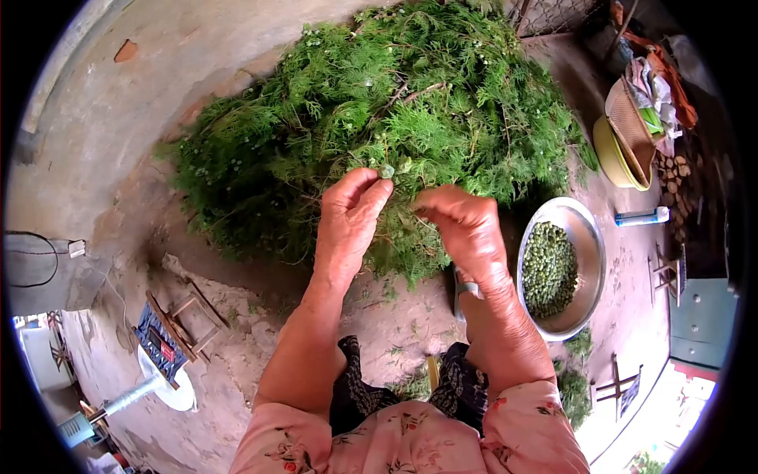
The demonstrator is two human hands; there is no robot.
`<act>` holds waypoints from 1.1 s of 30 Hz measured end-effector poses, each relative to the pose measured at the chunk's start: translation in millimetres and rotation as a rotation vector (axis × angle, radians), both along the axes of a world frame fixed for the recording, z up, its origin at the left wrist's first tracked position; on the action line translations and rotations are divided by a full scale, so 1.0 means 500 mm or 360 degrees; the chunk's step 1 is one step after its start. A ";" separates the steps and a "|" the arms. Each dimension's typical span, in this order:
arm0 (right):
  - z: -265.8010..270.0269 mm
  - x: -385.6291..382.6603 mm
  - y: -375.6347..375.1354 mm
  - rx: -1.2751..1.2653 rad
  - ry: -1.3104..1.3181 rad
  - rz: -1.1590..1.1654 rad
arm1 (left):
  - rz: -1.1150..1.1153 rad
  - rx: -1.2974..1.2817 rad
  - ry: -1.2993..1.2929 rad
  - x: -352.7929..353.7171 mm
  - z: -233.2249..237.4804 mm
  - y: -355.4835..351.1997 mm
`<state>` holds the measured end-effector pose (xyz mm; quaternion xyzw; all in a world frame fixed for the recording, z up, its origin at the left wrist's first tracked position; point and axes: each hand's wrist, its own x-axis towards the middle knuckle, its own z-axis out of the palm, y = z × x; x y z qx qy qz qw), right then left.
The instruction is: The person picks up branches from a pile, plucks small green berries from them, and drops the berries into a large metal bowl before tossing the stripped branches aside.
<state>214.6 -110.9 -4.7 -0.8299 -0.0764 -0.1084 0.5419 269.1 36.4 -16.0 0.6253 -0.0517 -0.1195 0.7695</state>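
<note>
A big heap of green feathery branches [395, 103] lies on the concrete ground in front of me. My left hand [347, 217] pinches a small green seed cone [387, 170] between thumb and fingertips at the heap's near edge. My right hand [466, 229] is closed on a thin sprig [410, 207] beside it, fingers curled inward. A metal bowl [588, 237] holding several small green cones [549, 268] sits on the ground just right of my right wrist.
A small wooden stool [178, 324] and a white fan base [166, 379] stand at the lower left. A straw hat [632, 130] and a yellow basin [609, 154] lie at the far right, near a white tube [641, 216]. Loose green clippings [572, 387] lie by my knees.
</note>
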 end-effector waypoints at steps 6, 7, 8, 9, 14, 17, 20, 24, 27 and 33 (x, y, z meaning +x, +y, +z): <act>-0.004 0.011 -0.011 0.0160 -0.0240 -0.0462 | -0.0179 0.0029 -0.0071 -0.013 0.003 -0.017; -0.014 0.010 -0.007 0.0258 -0.0186 -0.0467 | -0.0143 0.0040 -0.0053 -0.017 0.006 -0.022; -0.022 0.008 -0.005 0.0355 -0.0136 -0.0469 | -0.0110 0.0060 0.0012 -0.018 0.009 -0.024; -0.014 0.005 -0.004 0.0448 -0.0006 -0.0562 | -0.0122 0.0023 0.0023 -0.018 0.012 -0.025; -0.021 0.000 -0.033 0.0013 0.0119 -0.0905 | -0.0051 -0.0020 0.0042 -0.019 0.015 -0.030; -0.003 0.010 -0.014 0.0300 -0.0374 -0.0886 | -0.0096 0.0014 0.0047 -0.025 0.013 -0.037; -0.010 -0.003 -0.015 0.0256 -0.0069 -0.0532 | -0.0089 -0.0005 0.0060 -0.031 0.012 -0.046; -0.023 -0.006 -0.007 0.0470 -0.0169 -0.0559 | -0.0108 -0.0008 0.0074 -0.030 0.014 -0.051; -0.017 -0.009 -0.004 0.0465 -0.0123 -0.0560 | -0.0104 -0.0026 0.0125 -0.032 0.015 -0.052; -0.032 -0.008 0.007 0.0480 -0.0198 -0.0641 | -0.0027 -0.0119 0.0295 -0.044 0.022 -0.056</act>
